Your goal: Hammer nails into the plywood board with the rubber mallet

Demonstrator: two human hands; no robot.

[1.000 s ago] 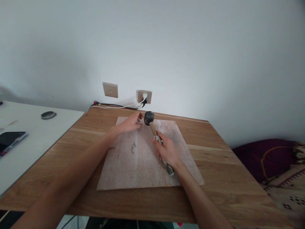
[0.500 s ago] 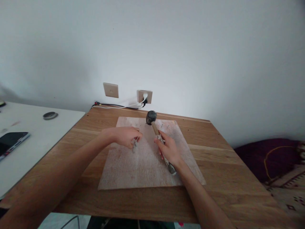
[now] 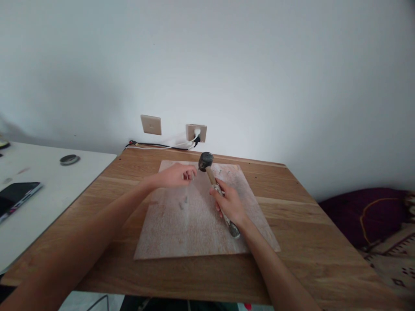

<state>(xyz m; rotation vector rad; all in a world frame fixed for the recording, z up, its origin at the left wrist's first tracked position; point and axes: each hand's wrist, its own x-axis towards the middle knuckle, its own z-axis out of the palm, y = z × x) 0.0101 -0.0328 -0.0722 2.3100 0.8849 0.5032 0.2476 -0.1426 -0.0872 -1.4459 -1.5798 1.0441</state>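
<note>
Nearest, the brown wood-grained tabletop [image 3: 181, 280] supports a flat, pale pinkish-white rectangular board [image 3: 168, 237]. The right hand [image 3: 228, 203] is wrapped around the worn, paint-spotted wooden handle of a black-headed mallet [image 3: 210, 176], fingers closed on the shaft. The mallet is positioned above the right half of the board: butt toward the near edge, head toward the far edge. Left of the handle, small grey metal pieces [image 3: 181, 205] lie on the board, blurred. To the far left, a dark-screened phone [image 3: 19, 194] lies on a white table [image 3: 35, 233].

Farther in, the left hand [image 3: 177, 176] is over the board's far left portion, beside the mallet head, with fingers curled inward; whether they pinch anything cannot be determined. Beyond the mallet head, black and white cables [image 3: 155, 147] run along the tabletop's rear edge to a beige wall socket [image 3: 202, 134].
</note>
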